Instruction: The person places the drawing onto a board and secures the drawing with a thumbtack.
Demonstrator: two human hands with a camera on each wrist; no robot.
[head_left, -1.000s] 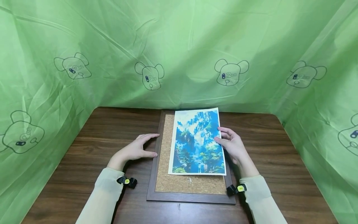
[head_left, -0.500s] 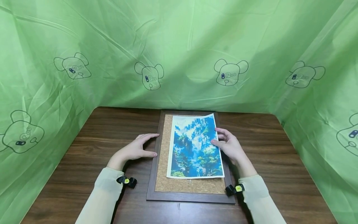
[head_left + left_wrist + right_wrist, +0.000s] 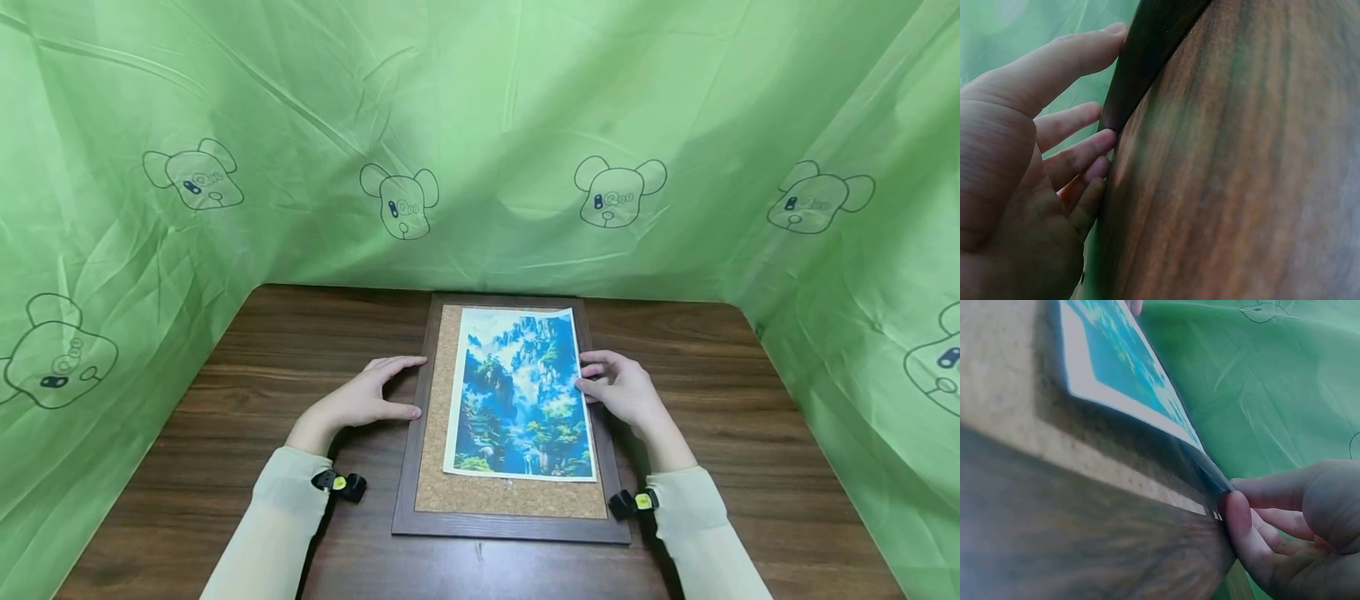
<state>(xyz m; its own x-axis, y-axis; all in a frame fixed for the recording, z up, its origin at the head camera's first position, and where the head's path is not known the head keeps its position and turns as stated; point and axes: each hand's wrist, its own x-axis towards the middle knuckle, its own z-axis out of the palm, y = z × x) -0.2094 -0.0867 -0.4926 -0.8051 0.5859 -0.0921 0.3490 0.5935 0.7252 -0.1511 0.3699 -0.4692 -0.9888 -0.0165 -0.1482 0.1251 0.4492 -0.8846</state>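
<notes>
A printed landscape picture [image 3: 517, 400] in blue and green with a white border lies over the cork board [image 3: 510, 498], inside its dark brown wooden frame [image 3: 510, 527]. My right hand [image 3: 618, 387] pinches the picture's right edge between thumb and fingers, as the right wrist view shows at the paper's edge [image 3: 1207, 464]. There, the near border of the paper stands off the cork and casts a shadow. With thumb and fingers spread, my left hand [image 3: 360, 396] touches the left side of the frame. Its fingertips [image 3: 1107, 137] meet the outer edge in the left wrist view.
The board lies on a dark wood-grain table [image 3: 262, 375], its far end close to the green curtain [image 3: 495, 250] behind. That curtain, printed with bear-head outlines, also runs along both sides. Small black cameras are strapped on both wrists over pale sleeves [image 3: 270, 517].
The picture has come down and slightly left onto the cork area, uncovering the frame's far edge. My right hand has shifted to the paper's very edge; my left hand has stayed in place.
</notes>
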